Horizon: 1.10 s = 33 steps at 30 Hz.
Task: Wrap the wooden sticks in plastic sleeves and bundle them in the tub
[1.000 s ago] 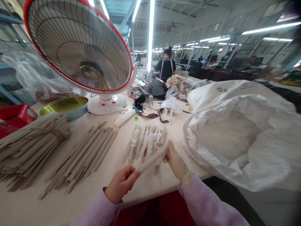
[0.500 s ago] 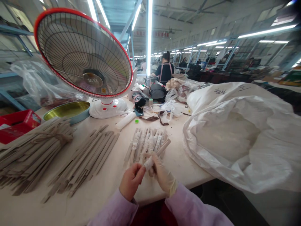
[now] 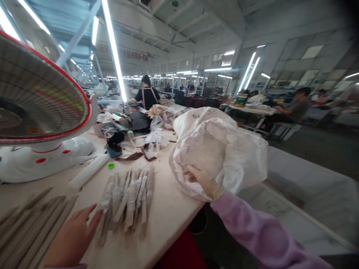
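My left hand (image 3: 74,233) is bare, with thumb and forefinger apart. Its fingertips are beside the left end of a row of flat grey-beige strips (image 3: 130,203) with white wrapping round their middles. I cannot tell whether they touch the wrapping. My right hand (image 3: 204,181) wears a thin pale glove and reaches into the mouth of a large white sack (image 3: 179,183). Its forefinger is stretched out and the other fingers are slightly bent, with nothing visible in them. Unwrapped strips (image 3: 42,228) lie to the left of my left hand, partly behind it.
A red-rimmed fan (image 3: 46,93) stands at the left. Near it are a white roll (image 3: 88,172) and a green ring (image 3: 111,165). Cloth scraps and plastic bags (image 3: 157,138) clutter the far table. The table's right edge (image 3: 179,231) runs below the sack. A co-worker (image 3: 147,95) is farther back.
My hands have parted from the wrapped strip they held. The right hand moved right into the sack; the left moved left beside the wrapped row. The view has turned to the right.
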Each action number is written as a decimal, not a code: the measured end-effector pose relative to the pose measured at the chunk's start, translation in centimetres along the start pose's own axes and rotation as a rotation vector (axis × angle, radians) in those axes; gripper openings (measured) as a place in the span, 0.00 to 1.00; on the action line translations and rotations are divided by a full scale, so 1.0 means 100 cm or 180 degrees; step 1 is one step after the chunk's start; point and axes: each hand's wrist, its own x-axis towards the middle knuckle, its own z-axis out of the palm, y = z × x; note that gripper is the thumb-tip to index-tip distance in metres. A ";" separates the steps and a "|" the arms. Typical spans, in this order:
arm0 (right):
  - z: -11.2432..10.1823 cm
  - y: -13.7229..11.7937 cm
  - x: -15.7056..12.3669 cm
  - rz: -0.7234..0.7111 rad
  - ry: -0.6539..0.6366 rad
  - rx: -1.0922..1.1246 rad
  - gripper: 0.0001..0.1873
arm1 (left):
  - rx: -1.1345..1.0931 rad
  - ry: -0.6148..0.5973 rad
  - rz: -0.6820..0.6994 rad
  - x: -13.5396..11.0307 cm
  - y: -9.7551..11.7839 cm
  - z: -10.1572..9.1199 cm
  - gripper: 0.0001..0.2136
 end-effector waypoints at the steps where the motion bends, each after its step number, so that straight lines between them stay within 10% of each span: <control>1: -0.028 0.002 0.015 0.0029 0.0393 -0.0391 0.17 | -0.0005 -0.0030 0.0098 0.003 0.002 -0.003 0.19; 5: -0.120 0.016 0.075 0.0160 0.0956 -0.1170 0.16 | -0.0131 -0.0280 0.0593 0.022 0.047 -0.009 0.19; 10: -0.174 0.035 0.118 0.0154 0.1119 -0.2315 0.19 | -0.0433 -0.0854 0.1151 0.047 0.132 0.000 0.17; 19: -0.161 0.069 0.141 0.0648 0.0528 -0.3409 0.21 | -0.1629 -0.1681 0.1270 0.080 0.246 0.052 0.09; 27: -0.170 0.037 0.124 0.0019 0.0435 -0.3599 0.12 | -0.2948 -0.2730 -0.0622 0.088 0.316 0.127 0.06; 33: -0.173 0.009 0.118 -0.0385 0.0585 -0.3366 0.11 | -0.3476 -0.2633 -0.1153 0.078 0.347 0.146 0.14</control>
